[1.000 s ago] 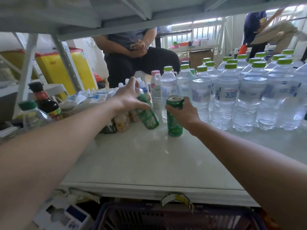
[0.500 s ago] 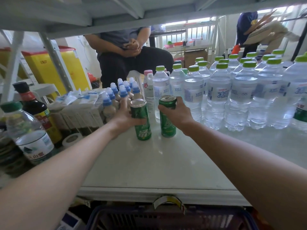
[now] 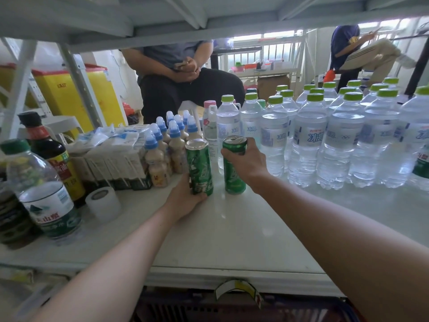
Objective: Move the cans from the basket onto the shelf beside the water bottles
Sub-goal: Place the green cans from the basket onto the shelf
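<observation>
1. The left hand (image 3: 185, 201) wraps the lower part of the left can (image 3: 199, 167), fingers closed round its base; the right hand (image 3: 246, 163) clasps the upper half of the right can (image 3: 234, 166), thumb across the front.
2. Both cans stand upright at the frame's centre on the shelf (image 3: 232, 240), close together but apart, just left of the water bottles (image 3: 308, 140).
3. They are probably rigid, smooth and slippery; whether full cannot be told. A mid-body wrap seems safest, since thin walls may dent.
4. Small blue-capped bottles (image 3: 162, 154) crowd behind the left can, so a nudge could topple them.
5. The basket (image 3: 209, 310) sits at the bottom edge.
</observation>
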